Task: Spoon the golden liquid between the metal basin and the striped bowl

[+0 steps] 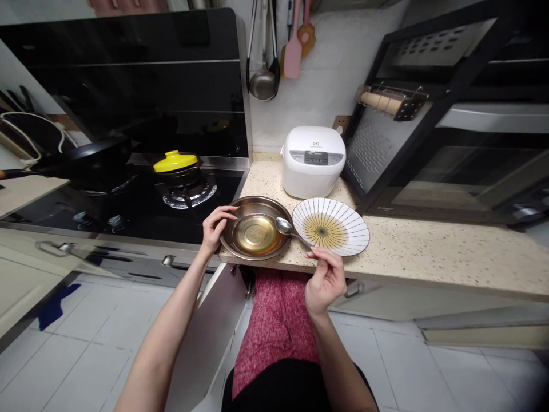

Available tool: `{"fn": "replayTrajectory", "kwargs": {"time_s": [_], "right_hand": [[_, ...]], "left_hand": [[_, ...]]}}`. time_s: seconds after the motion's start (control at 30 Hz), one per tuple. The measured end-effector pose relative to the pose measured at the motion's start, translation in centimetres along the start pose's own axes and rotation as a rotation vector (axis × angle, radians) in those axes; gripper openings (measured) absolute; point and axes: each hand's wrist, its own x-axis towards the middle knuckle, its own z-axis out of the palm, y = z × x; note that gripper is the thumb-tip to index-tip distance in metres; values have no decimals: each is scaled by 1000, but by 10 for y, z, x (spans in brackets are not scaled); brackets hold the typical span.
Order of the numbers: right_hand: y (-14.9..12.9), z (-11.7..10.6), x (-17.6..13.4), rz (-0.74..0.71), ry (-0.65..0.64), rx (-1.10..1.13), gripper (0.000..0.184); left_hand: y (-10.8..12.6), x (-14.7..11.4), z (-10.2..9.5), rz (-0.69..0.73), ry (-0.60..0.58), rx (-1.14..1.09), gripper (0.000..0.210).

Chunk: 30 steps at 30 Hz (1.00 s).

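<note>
A wide metal basin (283,243) with shallow yellowish liquid in it stands at the counter's front edge. My left hand (213,228) grips its left rim, fingers reaching over the inside. My right hand (326,280) is closed on the handle end of a metal spoon (283,226), held in front of the plate. The spoon's bowl is over the basin's right rim; whether they touch I cannot tell. Right beside the basin, a white plate with dark radiating lines (358,233) has a yellowish pool in its middle.
Behind the plate stands a white rice cooker (313,166), with a dark oven (472,177) to its right. On the stove to the left are a yellow-lidded pot (175,163) and a black wok (90,160). An open cabinet door (214,320) hangs below the basin. Utensils, including a ladle (263,84), hang on the wall.
</note>
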Motion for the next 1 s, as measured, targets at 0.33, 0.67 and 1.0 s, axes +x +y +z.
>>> {"fn": "replayTrajectory", "kwargs": {"time_s": [0.33, 0.67, 1.0], "right_hand": [[7, -10, 14, -9, 93, -44, 14], [16, -18, 20, -216, 34, -207, 17], [23, -23, 23, -515, -98, -286, 37]], "left_hand": [[-1, 0, 0, 6, 2, -2, 41], [0, 0, 0, -1, -1, 2, 41], [-2, 0, -1, 23, -3, -22, 38]]}}
